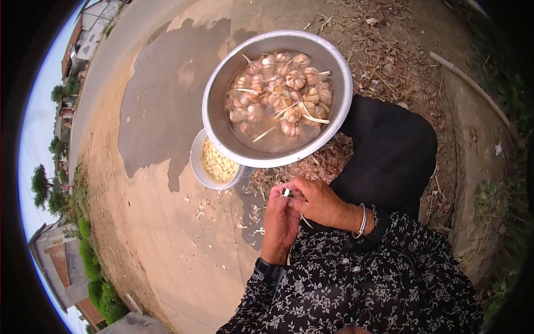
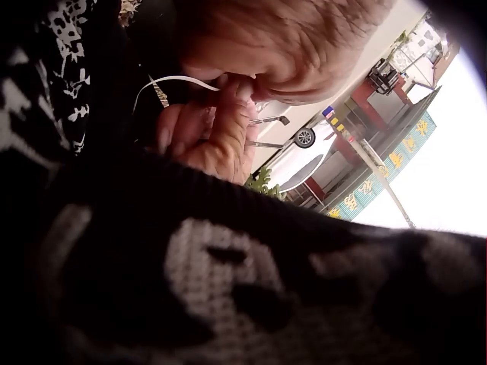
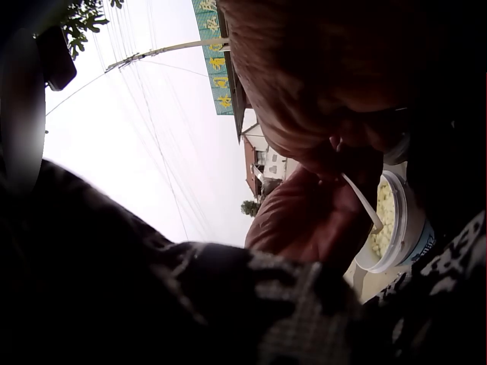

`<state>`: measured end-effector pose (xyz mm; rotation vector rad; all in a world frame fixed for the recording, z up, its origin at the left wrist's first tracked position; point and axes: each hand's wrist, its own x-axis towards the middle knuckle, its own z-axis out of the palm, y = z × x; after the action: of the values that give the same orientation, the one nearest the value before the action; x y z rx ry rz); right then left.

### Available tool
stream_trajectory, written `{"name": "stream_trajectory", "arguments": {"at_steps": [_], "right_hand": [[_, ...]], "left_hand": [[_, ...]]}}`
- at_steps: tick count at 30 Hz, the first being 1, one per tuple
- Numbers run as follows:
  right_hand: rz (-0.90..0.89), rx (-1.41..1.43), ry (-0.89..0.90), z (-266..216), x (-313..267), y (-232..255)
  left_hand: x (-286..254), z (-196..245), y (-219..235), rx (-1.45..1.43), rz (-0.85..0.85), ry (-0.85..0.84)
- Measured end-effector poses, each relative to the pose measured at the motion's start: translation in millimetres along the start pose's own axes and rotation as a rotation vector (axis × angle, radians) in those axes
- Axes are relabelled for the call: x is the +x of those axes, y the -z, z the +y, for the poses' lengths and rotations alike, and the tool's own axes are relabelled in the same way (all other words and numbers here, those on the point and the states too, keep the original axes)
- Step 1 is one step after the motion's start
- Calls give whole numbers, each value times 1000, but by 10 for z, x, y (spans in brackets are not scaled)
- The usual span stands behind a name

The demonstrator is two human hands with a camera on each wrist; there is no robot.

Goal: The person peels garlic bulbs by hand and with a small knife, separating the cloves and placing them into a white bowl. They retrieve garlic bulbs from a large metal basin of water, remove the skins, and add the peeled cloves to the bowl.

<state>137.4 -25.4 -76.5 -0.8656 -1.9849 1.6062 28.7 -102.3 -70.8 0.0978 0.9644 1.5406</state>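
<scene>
- Hands first: left hand [image 1: 280,222] sits close to the lap with its fingers curled up around a small garlic piece [image 1: 286,193], pinched at the fingertips, so the piece sits right between both hands, just below the big basin
- right hand [image 1: 320,201] is touching the left, fingers bent over the same piece, and a pale strip of skin [image 2: 171,80] arcs off it in the wrist view
- I'd say keep the grip light and peel along the strip rather than digging in, wet cloves get slippery
- left of the hands, a small white tub [image 1: 214,164] of peeled cloves, half tucked under the metal basin [image 1: 278,97]
- basin holds whole garlic bulbs [image 1: 281,92] soaking in water
- right of it, a black-clothed knee [image 1: 392,150], with papery skins [image 1: 328,161] piled between
- the basin's rim overhangs the tub, so dropping a clove in looks a bit tight
</scene>
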Motion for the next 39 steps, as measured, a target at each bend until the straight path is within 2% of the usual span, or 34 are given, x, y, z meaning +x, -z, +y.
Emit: {"name": "stream_trajectory", "arguments": {"at_steps": [2,5,7,12,14,17,20,24,28,30,33,35,36,37,38,39], "right_hand": [[18,-82,24,53,-2,-8],[43,-64,68,48,2,0],[10,48,21,0,12,30],[-10,77,-54,-19,39,45],[2,79,-56,16,38,18],[50,-52,-52,85,36,-40],[76,-88,-39,130,36,-61],[64,-139,-132,201,64,-101],[149,-92,-202,186,80,-117],[122,-80,-158,229,79,-115],[99,-72,-87,217,69,-72],[101,-78,-60,101,50,7],[69,44,-154,-22,34,82],[38,165,-247,-85,25,124],[38,164,-247,-71,24,111],[46,338,-347,-44,24,84]], "left_hand": [[-11,-35,-12,3,67,15],[-10,-72,17,-30,65,15],[-19,-53,12,-77,66,13],[-24,-83,-8,-159,86,4],[24,-204,129,-75,66,-129],[75,-277,137,-73,128,-150],[55,-235,-62,-135,99,-183],[68,-325,-116,-162,75,-218],[82,-365,-185,-56,173,-290],[80,-368,-190,-21,204,-308],[81,-391,-71,-4,130,-347],[72,-337,-17,-134,134,-191],[69,-294,15,-135,135,-192],[69,-238,46,-237,75,-61],[71,-191,76,-339,14,71],[96,-170,136,-341,13,69]]}}
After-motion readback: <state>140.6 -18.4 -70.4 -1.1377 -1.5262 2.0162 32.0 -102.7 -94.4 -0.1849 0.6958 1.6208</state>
